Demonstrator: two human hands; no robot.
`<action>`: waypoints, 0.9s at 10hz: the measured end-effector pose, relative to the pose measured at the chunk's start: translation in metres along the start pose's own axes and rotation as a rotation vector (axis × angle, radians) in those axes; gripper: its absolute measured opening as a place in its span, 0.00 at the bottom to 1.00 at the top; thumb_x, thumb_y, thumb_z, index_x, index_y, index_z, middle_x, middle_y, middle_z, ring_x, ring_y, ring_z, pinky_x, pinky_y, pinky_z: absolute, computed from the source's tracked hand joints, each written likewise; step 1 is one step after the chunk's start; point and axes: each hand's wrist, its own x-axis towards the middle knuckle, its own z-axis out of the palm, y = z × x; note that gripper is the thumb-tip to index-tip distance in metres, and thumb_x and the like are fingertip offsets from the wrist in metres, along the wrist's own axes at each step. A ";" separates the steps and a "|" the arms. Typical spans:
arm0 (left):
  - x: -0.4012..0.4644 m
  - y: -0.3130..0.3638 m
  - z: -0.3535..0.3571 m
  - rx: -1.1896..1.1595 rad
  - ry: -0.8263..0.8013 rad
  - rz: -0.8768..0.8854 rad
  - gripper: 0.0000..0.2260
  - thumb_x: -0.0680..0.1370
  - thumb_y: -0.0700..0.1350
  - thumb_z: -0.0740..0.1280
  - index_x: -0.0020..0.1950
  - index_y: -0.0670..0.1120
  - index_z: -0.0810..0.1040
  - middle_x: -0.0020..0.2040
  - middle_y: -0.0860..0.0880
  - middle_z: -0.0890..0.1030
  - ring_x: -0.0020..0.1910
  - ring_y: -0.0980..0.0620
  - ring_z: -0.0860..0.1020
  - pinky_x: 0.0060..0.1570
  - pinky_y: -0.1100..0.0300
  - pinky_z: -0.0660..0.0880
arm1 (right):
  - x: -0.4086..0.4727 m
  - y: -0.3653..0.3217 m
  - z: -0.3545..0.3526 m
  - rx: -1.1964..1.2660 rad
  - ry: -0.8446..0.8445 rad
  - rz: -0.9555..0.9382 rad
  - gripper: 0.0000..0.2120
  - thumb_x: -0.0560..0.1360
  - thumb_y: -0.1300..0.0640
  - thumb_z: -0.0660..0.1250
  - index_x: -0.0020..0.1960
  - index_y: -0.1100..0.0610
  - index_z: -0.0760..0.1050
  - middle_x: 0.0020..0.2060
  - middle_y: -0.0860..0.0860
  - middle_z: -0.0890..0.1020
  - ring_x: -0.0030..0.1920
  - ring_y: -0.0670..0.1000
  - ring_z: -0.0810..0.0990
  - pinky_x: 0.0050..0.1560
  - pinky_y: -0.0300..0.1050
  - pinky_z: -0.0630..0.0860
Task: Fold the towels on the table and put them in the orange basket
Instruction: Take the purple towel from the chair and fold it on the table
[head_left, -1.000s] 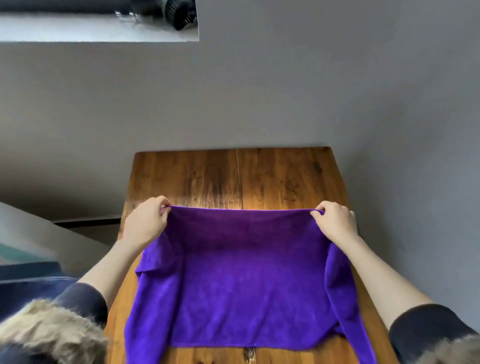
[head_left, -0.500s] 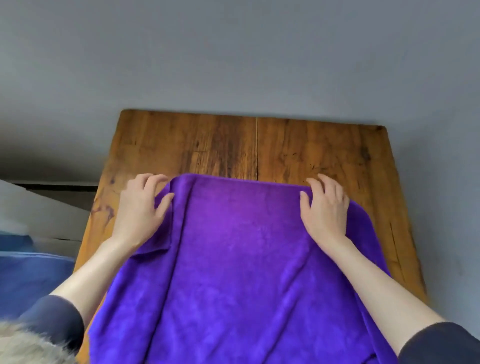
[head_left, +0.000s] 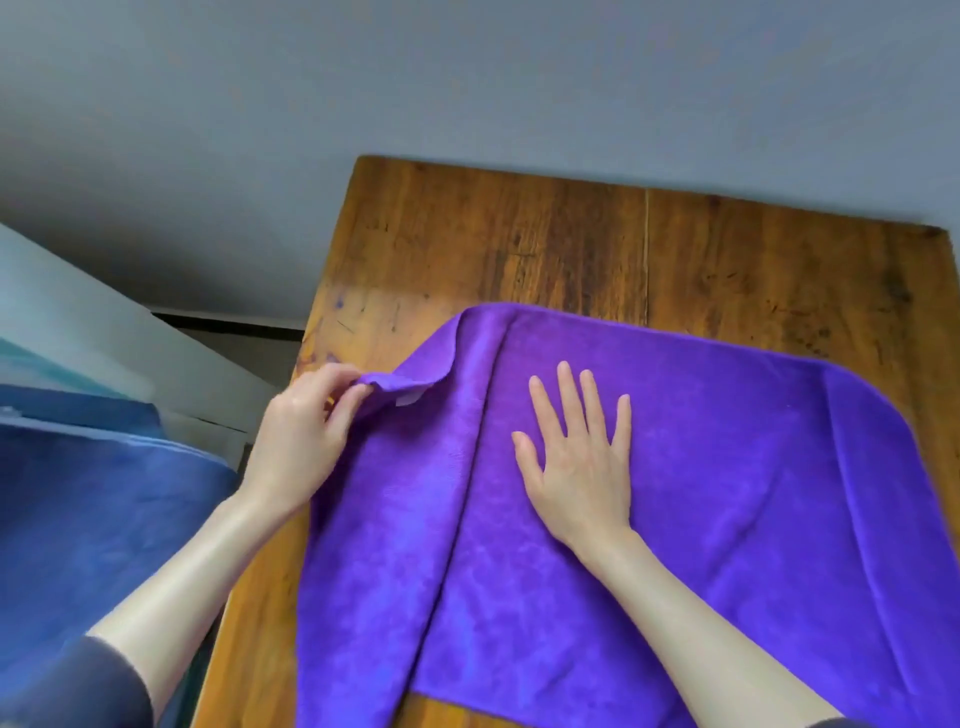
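A purple towel (head_left: 727, 467) lies folded over on the wooden table (head_left: 571, 249), covering most of its near half. My left hand (head_left: 301, 436) pinches the towel's left flap near its far corner and lifts that corner slightly off the wood. My right hand (head_left: 576, 457) rests flat on the towel's middle, fingers spread, palm down. A lengthwise crease runs down the towel between the two hands. The orange basket is not in view.
A grey wall (head_left: 467, 78) stands behind the table's far edge. To the left of the table sit a blue fabric surface (head_left: 93, 519) and pale slanted panels (head_left: 78, 322). Bare wood shows along the far part of the table.
The far edge of the towel was laid down on the table. My right hand slid to the towel's middle and lies flat; my left hand took hold of the left corner. The view swung left.
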 end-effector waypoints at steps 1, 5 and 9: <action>0.037 -0.008 -0.016 -0.106 0.132 -0.216 0.05 0.78 0.44 0.65 0.49 0.44 0.80 0.40 0.50 0.80 0.37 0.61 0.75 0.41 0.69 0.67 | 0.000 -0.002 0.001 -0.031 0.001 0.013 0.27 0.76 0.44 0.50 0.72 0.53 0.65 0.72 0.56 0.65 0.73 0.58 0.62 0.70 0.67 0.57; 0.037 -0.009 -0.009 0.178 -0.001 0.044 0.18 0.78 0.45 0.62 0.67 0.40 0.71 0.65 0.38 0.72 0.65 0.38 0.70 0.63 0.44 0.68 | 0.001 -0.006 -0.001 -0.049 -0.006 0.034 0.28 0.77 0.44 0.48 0.73 0.53 0.63 0.73 0.55 0.62 0.74 0.57 0.58 0.71 0.65 0.55; 0.013 -0.020 0.030 0.583 -0.359 0.182 0.29 0.75 0.66 0.44 0.75 0.59 0.53 0.78 0.50 0.51 0.76 0.44 0.48 0.71 0.36 0.42 | 0.013 0.003 -0.001 -0.035 -0.059 -0.003 0.27 0.78 0.42 0.50 0.75 0.49 0.56 0.76 0.51 0.54 0.76 0.53 0.50 0.74 0.61 0.44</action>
